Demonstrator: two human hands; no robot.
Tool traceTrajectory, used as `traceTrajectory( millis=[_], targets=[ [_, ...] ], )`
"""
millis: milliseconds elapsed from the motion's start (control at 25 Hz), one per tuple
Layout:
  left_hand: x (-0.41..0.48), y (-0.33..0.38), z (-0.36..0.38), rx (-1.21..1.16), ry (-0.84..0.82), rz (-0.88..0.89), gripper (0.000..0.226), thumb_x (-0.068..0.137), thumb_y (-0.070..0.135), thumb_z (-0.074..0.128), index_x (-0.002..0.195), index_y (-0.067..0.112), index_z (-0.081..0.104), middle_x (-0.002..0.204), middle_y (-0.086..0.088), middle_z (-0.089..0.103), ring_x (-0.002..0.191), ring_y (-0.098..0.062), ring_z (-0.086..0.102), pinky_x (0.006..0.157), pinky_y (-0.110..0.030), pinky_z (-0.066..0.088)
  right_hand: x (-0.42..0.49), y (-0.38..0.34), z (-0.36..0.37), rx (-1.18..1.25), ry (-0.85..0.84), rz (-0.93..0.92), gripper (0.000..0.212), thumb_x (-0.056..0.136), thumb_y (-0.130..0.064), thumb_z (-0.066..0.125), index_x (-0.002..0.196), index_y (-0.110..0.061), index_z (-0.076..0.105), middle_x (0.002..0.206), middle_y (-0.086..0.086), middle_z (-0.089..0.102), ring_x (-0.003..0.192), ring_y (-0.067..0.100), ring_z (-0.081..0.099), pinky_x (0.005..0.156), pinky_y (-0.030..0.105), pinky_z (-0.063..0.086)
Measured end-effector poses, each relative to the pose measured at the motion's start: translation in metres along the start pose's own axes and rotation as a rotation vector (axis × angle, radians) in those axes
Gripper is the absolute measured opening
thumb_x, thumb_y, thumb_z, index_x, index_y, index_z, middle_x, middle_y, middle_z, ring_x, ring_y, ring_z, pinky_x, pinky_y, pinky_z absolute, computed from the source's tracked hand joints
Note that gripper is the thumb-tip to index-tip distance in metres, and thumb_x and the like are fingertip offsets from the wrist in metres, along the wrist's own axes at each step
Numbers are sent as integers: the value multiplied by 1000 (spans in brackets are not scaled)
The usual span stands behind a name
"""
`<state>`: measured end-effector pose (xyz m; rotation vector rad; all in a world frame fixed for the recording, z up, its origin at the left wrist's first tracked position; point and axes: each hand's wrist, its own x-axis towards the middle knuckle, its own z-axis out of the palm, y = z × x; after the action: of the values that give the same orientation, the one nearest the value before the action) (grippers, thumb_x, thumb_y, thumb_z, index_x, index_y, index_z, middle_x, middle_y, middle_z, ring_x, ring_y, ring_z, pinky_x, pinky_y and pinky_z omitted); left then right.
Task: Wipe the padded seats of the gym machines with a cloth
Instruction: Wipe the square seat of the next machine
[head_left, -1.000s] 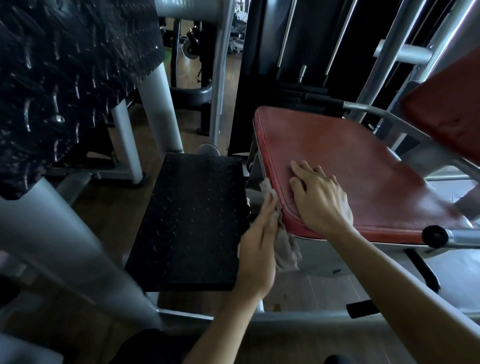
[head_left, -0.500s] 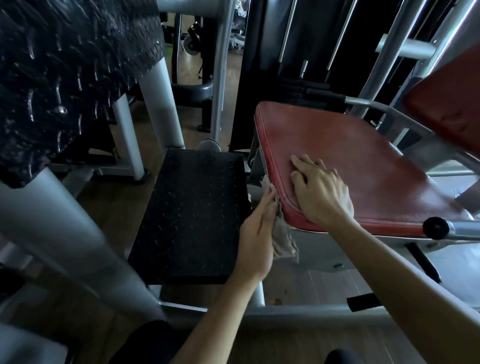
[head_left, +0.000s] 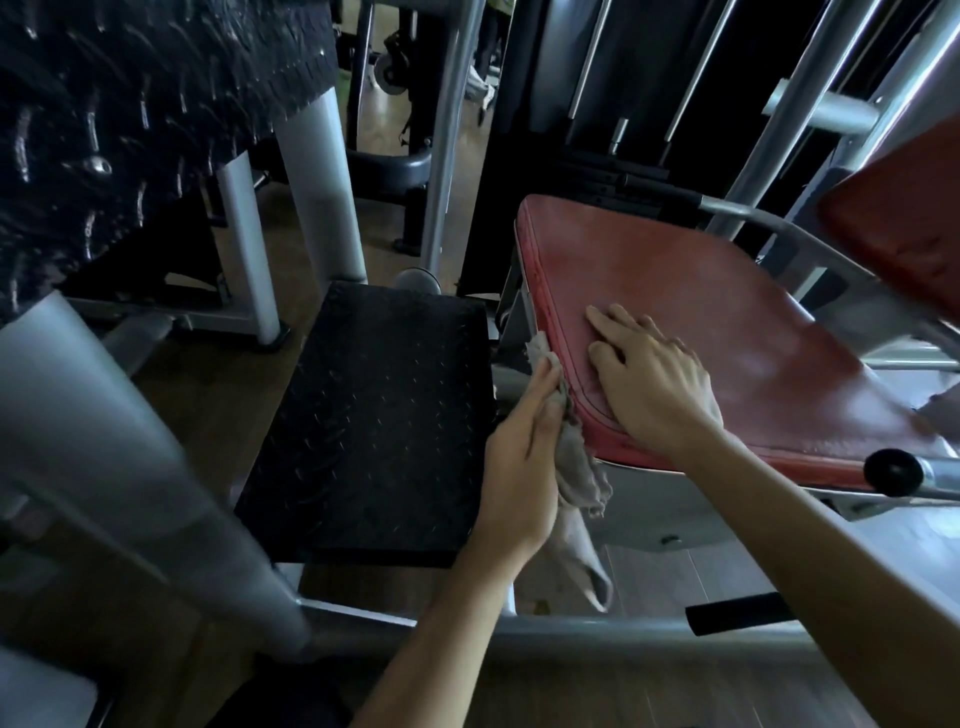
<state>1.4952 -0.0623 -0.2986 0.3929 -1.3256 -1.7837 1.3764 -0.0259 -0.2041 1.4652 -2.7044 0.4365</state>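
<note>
Wooden floor (head_left: 176, 395); two black tread plates (head_left: 374, 447) (head_left: 130, 104); one red seat (head_left: 701, 312). Right hand (head_left: 649, 379) lies flat on it; straight-fingered left hand (head_left: 519, 467) presses one cloth (head_left: 579, 473) to its edge.

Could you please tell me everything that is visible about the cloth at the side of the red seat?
The cloth is a small grey-beige rag, soft and crumpled, with edges that look frayed. The left hand presses its middle part against the left side edge of the red padded seat, near the front corner. A small bunch sticks out above the fingertips. A longer tail hangs loose below the hand, in front of the grey machine frame.
</note>
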Motion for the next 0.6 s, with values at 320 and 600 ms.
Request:
traceTrajectory(
  millis=[320, 600],
  targets=[
    [73, -6, -27, -3, 56, -78, 50, 100, 35, 52, 145, 14, 52, 147, 0, 55, 138, -11, 49, 119, -42, 35, 74, 7, 2, -14, -176, -4, 51, 108, -40, 24, 159, -36, 20, 168, -7, 14, 154, 29, 11, 122, 59, 9],
    [91, 3, -28, 48, -71, -54, 40, 107, 20, 44, 146, 11, 49, 149, 6, 52, 136, 1, 48, 115, -23, 37, 81, 12, 11, -60, -151, 18, 52, 108, -41, 18, 159, -39, 10, 168, -10, 5, 156, 24, 3, 123, 57, 4]
  ],
)
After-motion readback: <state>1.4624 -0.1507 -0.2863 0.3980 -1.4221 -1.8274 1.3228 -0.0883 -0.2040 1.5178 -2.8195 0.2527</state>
